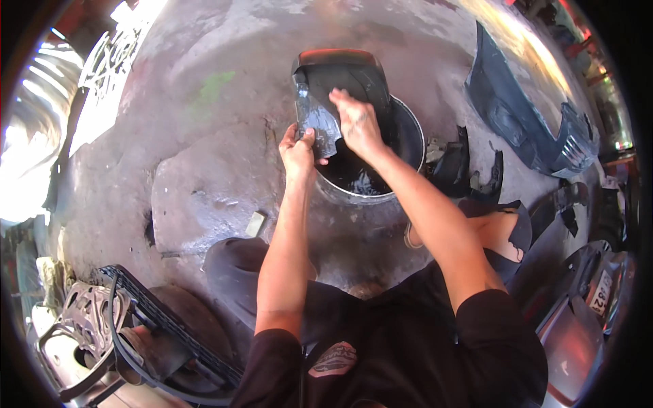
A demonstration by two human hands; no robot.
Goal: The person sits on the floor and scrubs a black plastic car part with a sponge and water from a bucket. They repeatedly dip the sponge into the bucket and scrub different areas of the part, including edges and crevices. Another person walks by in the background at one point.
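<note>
A black plastic vehicle part (pixel 340 76) with a reddish far edge is tilted over a round tub (pixel 417 126) of dark water. Its left flank is wet and shiny. My left hand (pixel 298 153) grips this flank at the near end, thumb on top and fingers beneath. Across the part's middle lies my right hand (pixel 359 124), with its fingers pressed together against the surface. Whatever those fingers hold, if anything, is hidden, and they are slightly blurred.
On the floor left of my knee lies a small pale block (pixel 256 224). A dark bumper (pixel 507 112) rests at the far right, with broken black pieces (pixel 452 163) beside the tub. A black slatted frame (pixel 173 330) and metal parts (pixel 88 309) crowd the near left.
</note>
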